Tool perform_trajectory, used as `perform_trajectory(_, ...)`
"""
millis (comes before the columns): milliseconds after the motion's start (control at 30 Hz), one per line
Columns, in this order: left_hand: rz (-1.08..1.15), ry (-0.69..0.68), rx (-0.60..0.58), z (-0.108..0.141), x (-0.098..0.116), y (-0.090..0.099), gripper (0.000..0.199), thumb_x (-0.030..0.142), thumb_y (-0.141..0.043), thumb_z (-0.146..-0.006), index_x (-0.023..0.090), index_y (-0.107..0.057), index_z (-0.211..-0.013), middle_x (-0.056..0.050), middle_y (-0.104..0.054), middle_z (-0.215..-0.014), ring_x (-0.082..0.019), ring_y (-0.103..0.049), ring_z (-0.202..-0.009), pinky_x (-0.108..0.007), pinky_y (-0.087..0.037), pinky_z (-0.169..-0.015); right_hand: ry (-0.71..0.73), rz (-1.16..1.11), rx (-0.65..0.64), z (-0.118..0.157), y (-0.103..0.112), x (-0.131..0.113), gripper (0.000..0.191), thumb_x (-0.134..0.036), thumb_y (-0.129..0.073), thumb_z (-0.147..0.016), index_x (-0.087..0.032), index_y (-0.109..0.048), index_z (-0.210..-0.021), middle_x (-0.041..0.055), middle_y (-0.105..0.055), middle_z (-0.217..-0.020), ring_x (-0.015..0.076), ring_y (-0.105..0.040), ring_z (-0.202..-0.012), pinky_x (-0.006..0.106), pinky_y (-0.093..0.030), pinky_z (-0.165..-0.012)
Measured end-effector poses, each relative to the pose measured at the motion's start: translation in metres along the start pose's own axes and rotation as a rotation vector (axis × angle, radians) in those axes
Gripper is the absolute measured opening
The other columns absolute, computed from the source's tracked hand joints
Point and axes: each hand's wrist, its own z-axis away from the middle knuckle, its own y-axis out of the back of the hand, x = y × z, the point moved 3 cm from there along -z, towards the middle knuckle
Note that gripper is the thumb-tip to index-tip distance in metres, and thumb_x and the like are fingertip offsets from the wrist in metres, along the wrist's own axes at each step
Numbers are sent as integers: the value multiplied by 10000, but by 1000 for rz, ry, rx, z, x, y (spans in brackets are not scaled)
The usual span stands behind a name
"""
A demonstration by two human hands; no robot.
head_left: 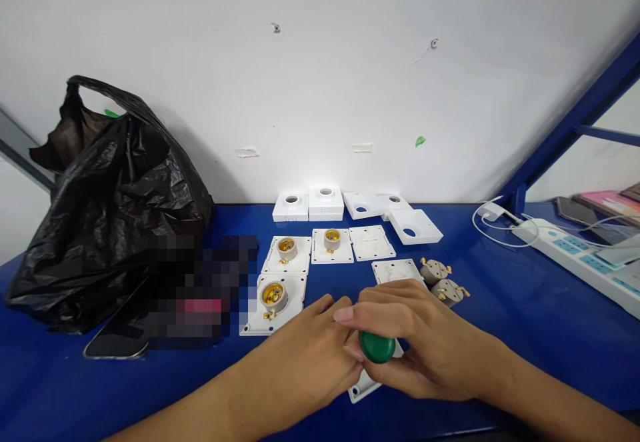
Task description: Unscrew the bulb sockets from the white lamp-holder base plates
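Note:
My right hand [420, 335] is closed round a green-handled screwdriver [377, 347], whose rounded handle end faces up at me; its shaft is hidden. Against it, my left hand [320, 349] has its fingers curled in, and what they grip is covered. Below both hands lies a white square base plate [365, 389], mostly hidden. To the left, white plates carry round lamp sockets with brass-coloured insides: a near one [274, 297], a middle one [287, 249] and a far one [332, 239]. Just past my right hand are two loose sockets [450, 291] and a plate without a visible socket [397, 270].
White covers with round holes [326, 205] line the wall, and another bare plate [373, 243] lies before them. A black plastic bag [115, 215] and a phone [120, 339] are on the left. A power strip [585, 262] with white cables sits right, beside a blue frame [575, 89].

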Motion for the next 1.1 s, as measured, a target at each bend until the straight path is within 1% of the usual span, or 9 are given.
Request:
perform_trajectory(200, -6, 9, -44, -4, 4, 9, 114, 210, -583, -1106, 186, -667, -1031, -84, -763, -1150, -282, -740, -1060, -406, -593, -957, -58, -18, 42, 10, -10, 12, 370, -176, -614, -983, -215, -595, -1351, 25, -773, -944, 174, -751, -782, 299, -626, -717)
perform_trajectory(333, 21, 14, -46, -6, 4, 14, 44, 216, -657, -1085, 179, -664, -1107, -94, -757, -1165, -311, -733, -1116, -450, -593, -1000, -58, 1, 86, 10, -12, 14, 327, -178, -608, -989, -215, -613, -1314, 8, -727, -873, 172, -688, -710, 302, -592, -655)
perform_trajectory(367, 66, 34, -39, -6, 4, 15, 106, 219, -685, -1073, 186, -655, -1170, -96, -749, -1219, -316, -725, -1162, -462, -587, -1029, -60, -1, 99, 10, -12, 14, 324, -175, -607, -992, -214, -614, -1313, 13, -727, -883, 176, -682, -716, 305, -587, -649)
perform_trajectory(500, 192, 114, -4, -8, -1, 14, 321, 238, -779, -1025, 218, -613, -1299, -88, -711, -1332, -340, -674, -1283, -559, -519, -1150, -72, -47, 300, 10, -13, 17, 292, -136, -634, -978, -222, -635, -1257, 23, -715, -918, 176, -661, -736, 299, -565, -637)
perform_trajectory(633, 231, 139, -3, -11, -3, 8, 436, 306, -852, -989, 203, -601, -1331, -87, -705, -1304, -344, -665, -1242, -585, -503, -1135, -125, -88, 490, 20, -18, 26, 201, -120, -636, -997, -239, -644, -1159, 9, -665, -897, 169, -621, -727, 315, -551, -681)
perform_trajectory(733, 226, 155, 19, -13, -4, 4, 322, 326, -860, -987, 191, -636, -1175, -60, -712, -1151, -307, -688, -1107, -519, -529, -1054, -158, -138, 526, 29, -25, 37, 83, -306, -630, -1071, -240, -627, -1121, 3, -621, -857, 179, -602, -718, 318, -531, -655)
perform_trajectory(833, 196, 158, 48, -14, -4, -1, 272, 346, -840, -997, 193, -637, -1094, -55, -709, -1107, -291, -691, -1039, -479, -534, -1004, -151, -209, 538, 34, -34, 49, 282, -526, -565, -1092, -254, -593, -1027, -9, -579, -805, 179, -557, -662, 317, -489, -600)
perform_trajectory(933, 168, 140, 101, -14, -3, -6, 285, 339, -825, -1000, 183, -640, -1150, -67, -715, -1136, -291, -696, -1029, -473, -529, -1001, -182, -255, 531, 35, -40, 54, 284, -516, -533, -1110, -252, -597, -1027, 7, -598, -822, 185, -557, -670, 320, -473, -594)
perform_trajectory(1100, 158, 82, 128, -13, -1, -10, 274, 277, -792, -1005, 174, -626, -1197, -64, -714, -1123, -300, -695, -1046, -478, -518, -974, -251, -285, 519, 37, -37, 47, 243, -461, -531, -1129, -249, -651, -1127, 34, -669, -909, 187, -629, -767, 328, -526, -696)
